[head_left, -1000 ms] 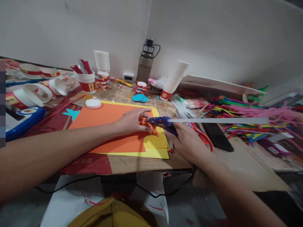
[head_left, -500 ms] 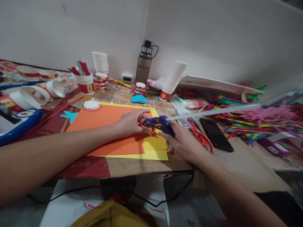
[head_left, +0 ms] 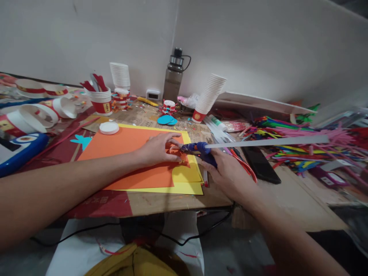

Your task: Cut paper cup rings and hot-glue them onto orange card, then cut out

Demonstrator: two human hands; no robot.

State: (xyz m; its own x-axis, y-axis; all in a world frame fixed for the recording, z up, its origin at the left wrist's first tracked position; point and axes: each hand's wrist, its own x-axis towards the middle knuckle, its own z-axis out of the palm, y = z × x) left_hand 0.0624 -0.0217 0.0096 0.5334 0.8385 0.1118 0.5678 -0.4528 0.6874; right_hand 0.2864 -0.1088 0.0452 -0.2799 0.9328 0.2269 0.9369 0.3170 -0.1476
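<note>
The left hand's (head_left: 156,149) thumb and fingers curl around a small orange piece (head_left: 174,151), holding it above the paper near the front edge of the table (head_left: 287,201). The right hand's (head_left: 228,168) fingers are wrapped around the handle of a blue glue gun (head_left: 204,148). Its tip is right at the orange piece (too close to tell if they touch), and a long white glue stick (head_left: 267,143) pokes out of its back toward the table's right side. Under the left hand lie a big orange sheet (head_left: 129,140) and some yellow paper (head_left: 188,172). A white lid (head_left: 109,128) sits on the orange sheet's back left corner. To the right of the right hand is a flat black thing (head_left: 262,165). By the table's back edge stand a gray bottle (head_left: 172,80) and a leaning stack of paper cups (head_left: 211,96).
</note>
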